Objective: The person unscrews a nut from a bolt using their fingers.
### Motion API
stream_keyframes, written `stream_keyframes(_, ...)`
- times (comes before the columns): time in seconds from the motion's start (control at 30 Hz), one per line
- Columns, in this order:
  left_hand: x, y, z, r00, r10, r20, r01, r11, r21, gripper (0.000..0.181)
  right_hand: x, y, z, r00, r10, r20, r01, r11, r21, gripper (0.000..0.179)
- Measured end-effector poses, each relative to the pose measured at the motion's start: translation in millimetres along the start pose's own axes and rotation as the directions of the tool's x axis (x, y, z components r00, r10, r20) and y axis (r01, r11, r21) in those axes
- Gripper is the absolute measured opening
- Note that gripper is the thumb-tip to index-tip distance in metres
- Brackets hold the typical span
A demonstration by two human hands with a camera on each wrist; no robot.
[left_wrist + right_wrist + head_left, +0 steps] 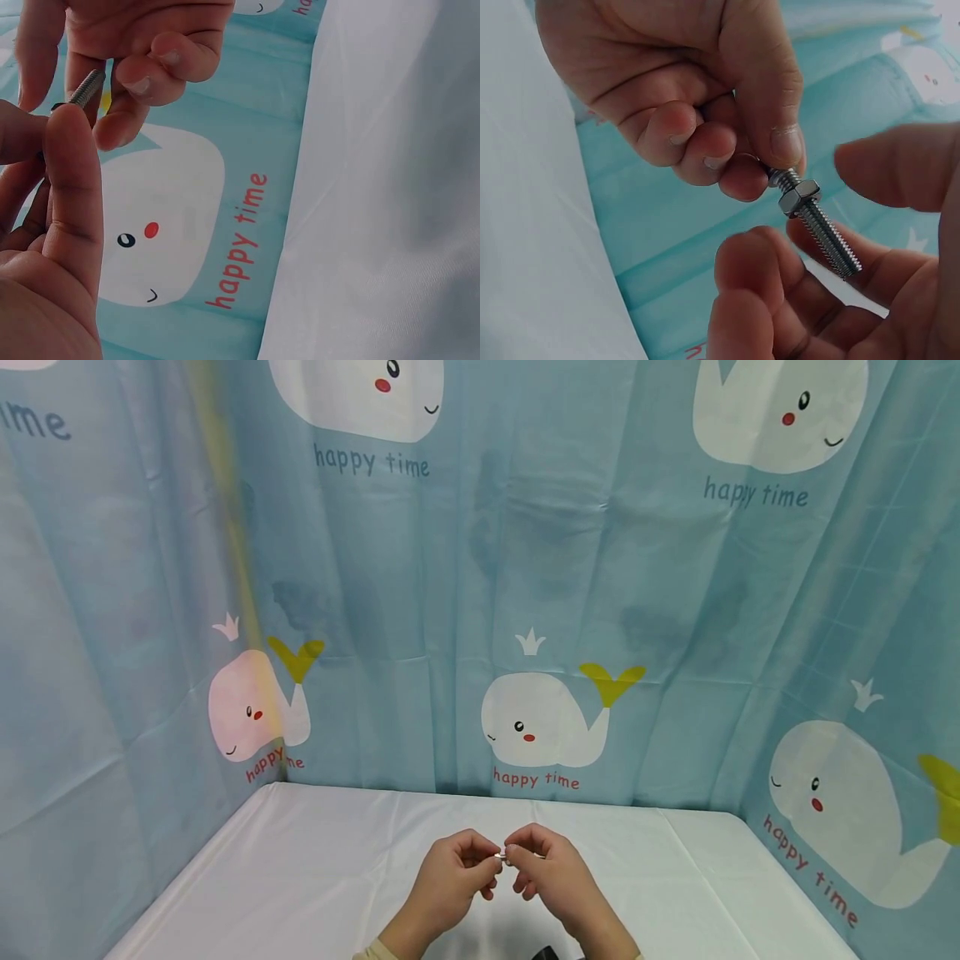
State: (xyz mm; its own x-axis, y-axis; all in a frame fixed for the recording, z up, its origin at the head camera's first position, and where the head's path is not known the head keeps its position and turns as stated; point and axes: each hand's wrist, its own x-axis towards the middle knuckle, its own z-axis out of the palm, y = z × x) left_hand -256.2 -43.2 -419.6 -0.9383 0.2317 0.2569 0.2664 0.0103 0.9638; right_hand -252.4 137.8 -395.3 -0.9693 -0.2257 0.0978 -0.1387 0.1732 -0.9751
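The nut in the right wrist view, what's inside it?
A threaded bolt runs through the nut, showing on both sides. The thread within the nut is covered, and the bolt's gripped end is hidden in the left hand.

1. The left hand (pixel 447 881) is bare.
2. A pale beige sleeve (pixel 375 951) ends on the left forearm at the scene's near edge.
3. The right hand (pixel 558 875) is bare too; its visible nails are short and rounded.
4. A sliver of similar pale cloth (pixel 640 956) edges the right forearm, near right.
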Motion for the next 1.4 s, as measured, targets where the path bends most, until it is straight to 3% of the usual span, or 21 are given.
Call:
stream_keyframes(0.17,0.0,0.2,-0.2,1.0,-0.002,0.004,0.002,1.0,0.005,0.008,0.3,2.1,0.3,1.0,0.011,0.008,-0.011,1.0,0.012,0.029)
stream_keyframes(0.47,-0.3,0.5,-0.2,1.0,-0.003,0.009,0.003,1.0,-0.003,0.008,0.3,1.3,-0.3,1.0,-0.005,0.016,0.005,1.0,0.006,0.014)
stream_keyframes(0.8,-0.7,0.3,0.0,1.0,0.003,0.007,-0.003,1.0,-0.002,0.008,0.6,3.6,-0.6,1.0,0.005,0.029,-0.006,1.0,0.023,0.024)
stream_keyframes(1.03,-1.2,1.4,-0.3,1.0,-0.002,0.004,0.002,1.0,-0.001,0.008,1.7,3.4,-2.1,1.0,0.0,0.022,0.0,1.0,0.002,0.015)
stream_keyframes(1.4,-1.0,2.3,0.2,1.0,-0.001,0.004,0.001,1.0,0.001,0.009,1.9,5.4,-1.3,0.999,0.018,0.038,-0.018,1.0,0.02,0.03)
